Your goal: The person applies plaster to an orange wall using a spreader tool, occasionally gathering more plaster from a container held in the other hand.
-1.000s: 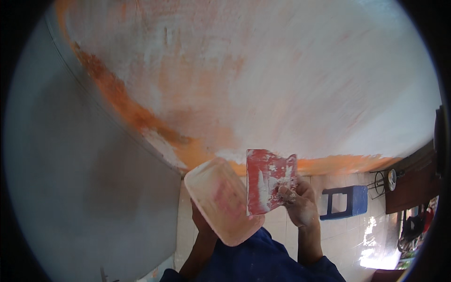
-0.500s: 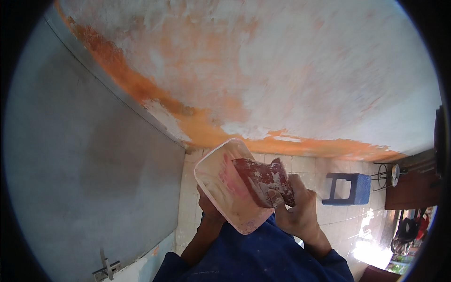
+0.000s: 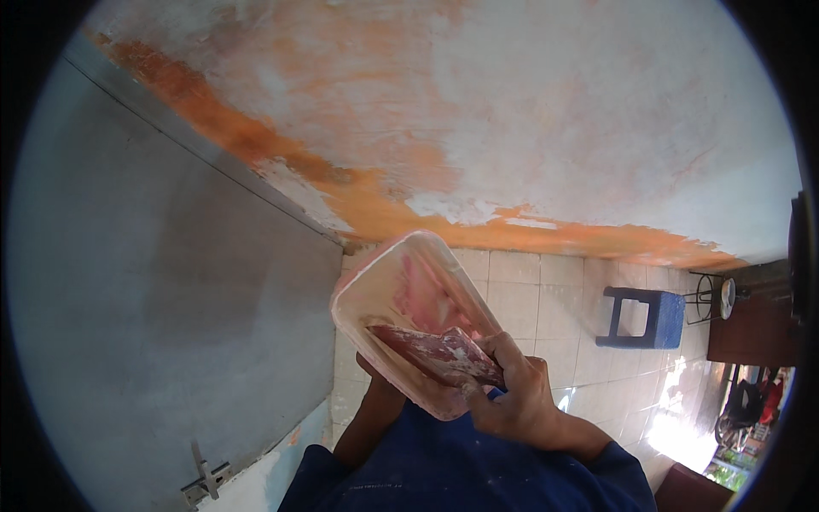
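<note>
Door: grey, standing left of both hands; its handle [image 3: 205, 482] is jutting out low, well apart from the left elbow. A wide turn that way could be risking a knock.
Left hand [image 3: 375, 377]: hiding mostly behind the tray, seemingly supporting it from below; cannot tell whether the fingers are spreading or clasping.
Tray [image 3: 371, 299]: pale, pink-smeared, tilting above the left hand and reaching across to the right. Too steep a tilt, or a weak hold beneath, could be letting loose filler slide out.
Scraper [image 3: 435, 352]: red, white-crusted, lying between the hands, its left edge inside the tray's outline; whether it is pressing on the bottom is unclear. Hard pushing could be tipping the tray off its support; dried crust could be dropping crumbs into it.
Right hand [image 3: 516, 397]: pinching the scraper's right end between thumb and fingers. Smeared skin could be making that pinch slippery, the blade twisting under load.
Floor [image 3: 559, 317]: pale tile, extending below and right of the right hand. Spilled filler could be leaving it slick.
Stool [image 3: 664, 320]: blue, standing well right of the right hand. A careless sidestep could be catching it.
</note>
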`<state>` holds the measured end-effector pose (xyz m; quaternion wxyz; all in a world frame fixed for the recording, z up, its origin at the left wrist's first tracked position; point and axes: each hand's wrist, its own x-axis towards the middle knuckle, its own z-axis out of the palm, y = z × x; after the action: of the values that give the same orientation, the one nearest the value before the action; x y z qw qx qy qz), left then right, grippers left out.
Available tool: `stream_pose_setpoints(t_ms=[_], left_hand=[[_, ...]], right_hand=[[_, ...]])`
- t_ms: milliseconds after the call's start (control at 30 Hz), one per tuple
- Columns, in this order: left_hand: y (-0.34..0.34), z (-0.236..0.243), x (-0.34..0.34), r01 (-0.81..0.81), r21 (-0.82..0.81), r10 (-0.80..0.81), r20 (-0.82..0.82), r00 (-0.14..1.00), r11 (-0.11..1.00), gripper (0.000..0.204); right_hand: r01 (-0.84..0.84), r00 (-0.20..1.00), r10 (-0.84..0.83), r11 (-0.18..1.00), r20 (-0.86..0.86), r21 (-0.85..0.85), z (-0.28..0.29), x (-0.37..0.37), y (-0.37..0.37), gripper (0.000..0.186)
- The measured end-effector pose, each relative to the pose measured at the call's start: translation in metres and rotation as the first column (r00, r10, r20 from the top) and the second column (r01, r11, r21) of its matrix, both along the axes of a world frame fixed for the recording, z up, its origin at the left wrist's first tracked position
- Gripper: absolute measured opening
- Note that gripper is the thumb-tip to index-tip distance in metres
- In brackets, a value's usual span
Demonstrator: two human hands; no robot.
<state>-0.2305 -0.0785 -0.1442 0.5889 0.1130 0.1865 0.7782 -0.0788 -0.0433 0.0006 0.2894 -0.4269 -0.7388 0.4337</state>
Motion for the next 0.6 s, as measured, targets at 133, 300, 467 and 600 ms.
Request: stream_pose_setpoints(t_ms=[133,300,467,600], left_hand=[[0.002,-0.002,0.0,0.009,-0.01,-0.009,-0.004,1.0,1.0,0.06],[0.005,-0.004,0.001,0.029,-0.019,-0.03,-0.005,1.0,0.999,0.06],[0.006,-0.005,-0.001,0.047,-0.032,-0.047,-0.009,0.999,0.998,0.059],[0.006,-0.004,-0.001,0.051,-0.04,-0.052,-0.003,0.999,0.998,0.059]], right_hand=[[-0.058,0.998,0.061,0.994,0.03,-0.091,-0.007,0.0,-0.002,0.031],[-0.023,1.0,0.023,0.962,-0.003,-0.273,-0.015,-0.004,0.0,0.022],[-0.018,1.0,0.002,0.843,-0.03,-0.537,-0.024,-0.004,0.0,0.018],[0.001,0.988,-0.073,0.887,-0.138,-0.461,-0.023,-0.008,0.001,0.018]])
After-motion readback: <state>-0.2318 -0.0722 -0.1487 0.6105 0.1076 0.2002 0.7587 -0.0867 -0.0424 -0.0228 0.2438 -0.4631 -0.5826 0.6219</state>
